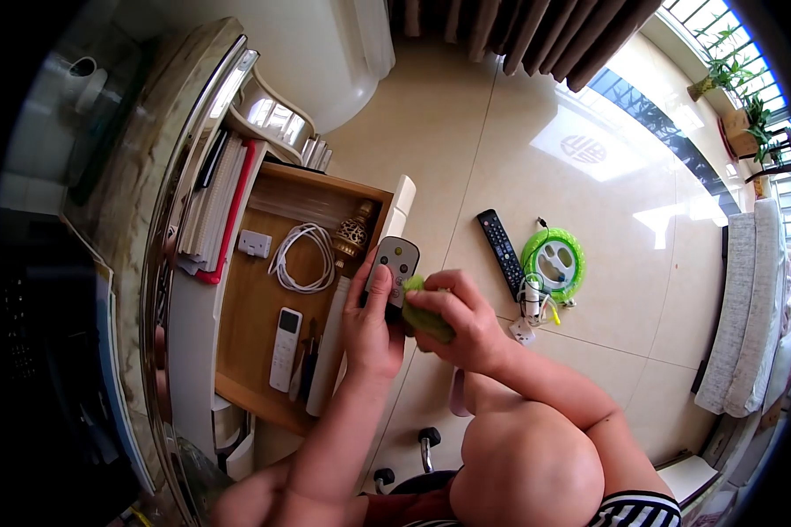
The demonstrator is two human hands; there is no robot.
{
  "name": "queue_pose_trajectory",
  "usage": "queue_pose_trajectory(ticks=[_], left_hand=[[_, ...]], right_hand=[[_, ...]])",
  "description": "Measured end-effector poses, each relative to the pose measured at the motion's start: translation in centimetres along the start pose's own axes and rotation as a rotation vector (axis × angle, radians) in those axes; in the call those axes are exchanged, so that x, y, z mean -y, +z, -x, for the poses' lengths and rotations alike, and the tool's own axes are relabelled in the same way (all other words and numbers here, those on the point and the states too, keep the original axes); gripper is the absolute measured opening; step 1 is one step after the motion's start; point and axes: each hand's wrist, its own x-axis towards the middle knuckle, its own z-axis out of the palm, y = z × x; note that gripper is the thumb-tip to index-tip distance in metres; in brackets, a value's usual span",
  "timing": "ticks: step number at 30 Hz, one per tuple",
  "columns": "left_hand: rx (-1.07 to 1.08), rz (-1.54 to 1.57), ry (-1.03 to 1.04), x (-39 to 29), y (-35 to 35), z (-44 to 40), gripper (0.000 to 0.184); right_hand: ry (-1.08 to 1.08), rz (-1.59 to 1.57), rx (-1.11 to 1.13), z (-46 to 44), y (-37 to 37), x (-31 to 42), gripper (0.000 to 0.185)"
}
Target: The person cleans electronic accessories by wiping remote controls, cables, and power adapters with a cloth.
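Observation:
In my left hand is a small grey remote control with round buttons, held upright with the thumb on its face. My right hand is closed around a crumpled green cloth, which touches the remote's lower right side. Just left of my hands is an open wooden drawer. Inside it lie a coiled white cable, a white plug adapter, a white air-conditioner remote and a dark, gold-patterned ornament. The remote's lower end is hidden by my hands and the cloth.
On the tiled floor lie a long black remote, a green and white ring-shaped object and white plugs with cords. Books and a red folder stand beside the drawer. A chair caster is near my knee.

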Motion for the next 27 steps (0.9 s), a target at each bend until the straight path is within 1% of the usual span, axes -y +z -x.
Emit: queue_pose_trajectory(ticks=[1, 2, 4, 6, 7, 8, 10, 11, 15, 18, 20, 21, 22, 23, 24, 25, 26, 27], left_hand=[[0.000, -0.026, 0.015, 0.1, -0.3, -0.2, 0.042], [0.001, -0.053, 0.030, 0.2, -0.5, -0.4, 0.043], [0.014, -0.073, 0.044, 0.1, -0.5, -0.4, 0.042], [0.059, -0.284, 0.161, -0.2, -0.3, -0.3, 0.036], [0.056, -0.384, 0.251, -0.2, -0.1, -0.3, 0.031], [0.055, -0.385, 0.250, -0.3, -0.1, -0.2, 0.031], [0.124, -0.711, 0.505, -0.4, -0.2, 0.0, 0.029], [0.145, -0.789, 0.612, -0.4, -0.3, -0.2, 0.029], [0.174, -0.886, 0.640, -1.3, 0.6, 0.9, 0.029], [0.180, -0.896, 0.623, -1.2, 0.7, 1.2, 0.028], [0.206, -0.627, 0.313, -0.7, 0.6, 1.4, 0.031], [0.252, -0.413, 0.214, 0.2, 0.4, 1.0, 0.037], [0.257, -0.414, 0.213, 0.5, -0.1, 0.9, 0.037], [0.292, -0.260, 0.044, 0.5, -0.6, 0.8, 0.040], [0.324, -0.104, -0.125, 0.4, -0.6, 0.8, 0.042], [0.313, -0.174, -0.155, 0.1, 0.1, 1.0, 0.052], [0.313, -0.172, -0.155, 0.1, -0.1, 1.0, 0.052], [0.392, -0.356, -0.090, 0.1, -0.3, 1.1, 0.058]], right_hand=[[-0.049, 0.000, 0.048, 0.2, -0.1, 0.0, 0.050], [-0.048, 0.001, 0.050, 0.3, -0.2, -0.1, 0.050], [-0.118, 0.002, 0.154, 0.7, -0.3, -0.4, 0.051], [-0.104, 0.009, 0.155, 0.7, -0.7, -0.3, 0.049], [-0.074, 0.038, 0.114, 0.7, -0.9, -0.4, 0.047], [-0.043, 0.066, 0.072, 0.7, -1.1, -0.4, 0.046], [-0.007, 0.132, -0.020, -0.2, -1.6, -0.5, 0.044], [0.014, 0.148, -0.035, -0.4, -1.7, -0.8, 0.043], [0.046, 0.171, -0.063, -0.7, -2.0, -1.1, 0.044], [0.113, 0.205, -0.100, -1.0, -2.6, -1.1, 0.044], [0.185, 0.168, -0.175, -1.6, -3.5, -1.6, 0.038], [0.202, 0.116, -0.177, -1.8, -4.0, -1.6, 0.037], [0.218, 0.064, -0.178, -2.0, -4.4, -1.4, 0.037], [0.219, 0.067, -0.181, -2.0, -4.5, -1.4, 0.037], [0.216, -0.057, -0.168, -1.9, -4.6, -1.3, 0.038], [0.212, -0.182, -0.153, -1.8, -4.5, -1.2, 0.038], [0.188, -0.165, -0.133, -1.5, -4.4, -1.1, 0.039], [0.205, -0.181, -0.141, -1.4, -4.2, -0.9, 0.039]])
